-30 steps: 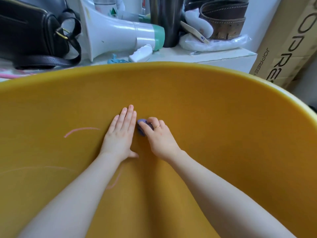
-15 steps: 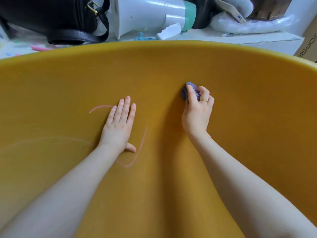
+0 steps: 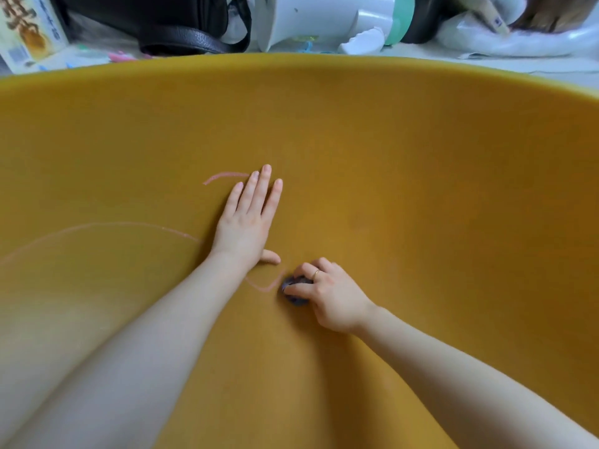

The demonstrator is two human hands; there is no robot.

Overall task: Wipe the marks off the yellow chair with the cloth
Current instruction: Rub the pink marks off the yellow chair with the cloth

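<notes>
Two hands work the inner face of the yellow chair [image 3: 405, 163]: the right hand [image 3: 327, 294] curls its fingers round a small wadded purple cloth [image 3: 294, 290] and presses it to the surface, while the left hand [image 3: 249, 218] lies flat with fingers straight and close together, bracing against the chair. The cloth sits at the right-hand tip of a short pink hooked mark [image 3: 264, 285], which lies just to the left of the right hand and runs leftward under the left wrist, so the right hand is the nearer one to it. A second pink stroke [image 3: 223, 176] lies farther up, beside the left fingertips, and a long faint arc [image 3: 107, 226] sweeps away to the left. Half a second earlier the cloth was high on the chair wall, well up and to the right of the left hand; it has since come down to the hook's end, and that mark looks shorter on its upper right. The left hand has kept its place. A black bag [image 3: 155, 21] and a white megaphone [image 3: 324, 17] lie on the table beyond the rim.
</notes>
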